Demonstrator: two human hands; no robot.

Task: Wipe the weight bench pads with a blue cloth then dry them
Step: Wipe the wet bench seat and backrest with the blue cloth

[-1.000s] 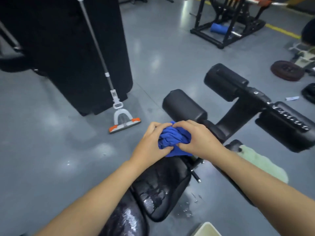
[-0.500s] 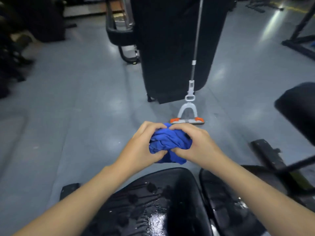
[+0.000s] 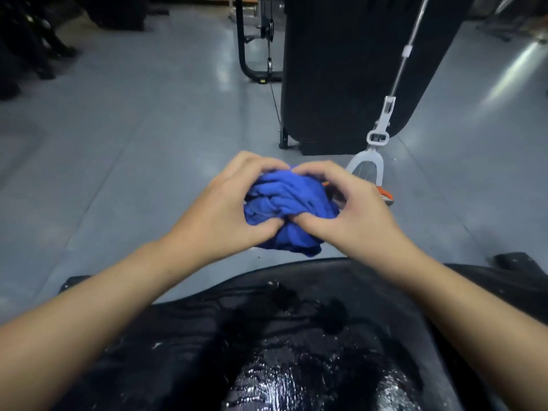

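Observation:
A bunched blue cloth [image 3: 289, 203] is squeezed into a ball between both hands, held in the air just beyond the far edge of the black bench pad [image 3: 267, 351]. My left hand [image 3: 225, 209] grips its left side, fingers curled over the top and thumb underneath. My right hand [image 3: 353, 209] grips the right side the same way. The pad below my forearms is wet and shiny, with streaks and droplets on it.
A mop with a white yoke [image 3: 376, 143] and an orange-edged head leans against a tall black machine casing [image 3: 350, 69] straight ahead. A black machine frame [image 3: 252, 63] stands behind on the grey floor [image 3: 133, 143]. Dark equipment lines the far left.
The view has swung left, from the bench's roller pads to the seat pad and the black casing. Both hands keep squeezing the cloth together in front of me.

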